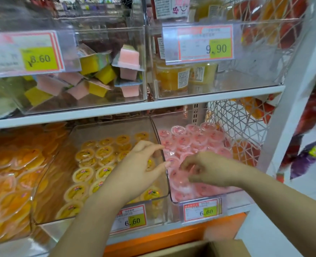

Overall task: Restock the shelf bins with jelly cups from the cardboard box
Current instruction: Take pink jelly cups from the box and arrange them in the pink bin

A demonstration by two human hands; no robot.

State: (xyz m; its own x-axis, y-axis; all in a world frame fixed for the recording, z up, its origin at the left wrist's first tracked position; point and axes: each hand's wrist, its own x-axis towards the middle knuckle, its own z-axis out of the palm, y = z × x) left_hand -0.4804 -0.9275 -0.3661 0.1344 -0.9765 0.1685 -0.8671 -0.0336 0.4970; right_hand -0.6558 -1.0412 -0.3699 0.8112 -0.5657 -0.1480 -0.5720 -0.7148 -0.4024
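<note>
On the lower shelf, a clear bin [177,200] at the right holds several pink jelly cups [196,138]. The clear bin [114,125] to its left holds yellow jelly cups [85,154]. My left hand [140,166] hovers over the wall between the two bins, fingers spread and relaxed, holding nothing. My right hand [210,170] is over the pink cups with its fingers curled loosely downward; it is blurred and I see no cup gripped in it. The open cardboard box [199,247] shows at the bottom edge, its inside hidden.
An orange-cup bin [14,173] fills the lower left. The upper shelf [153,105] carries bins of square pink and yellow jellies [98,75] and large orange cups [172,76]. Price tags hang on the bin fronts. A white upright [290,115] bounds the shelf on the right.
</note>
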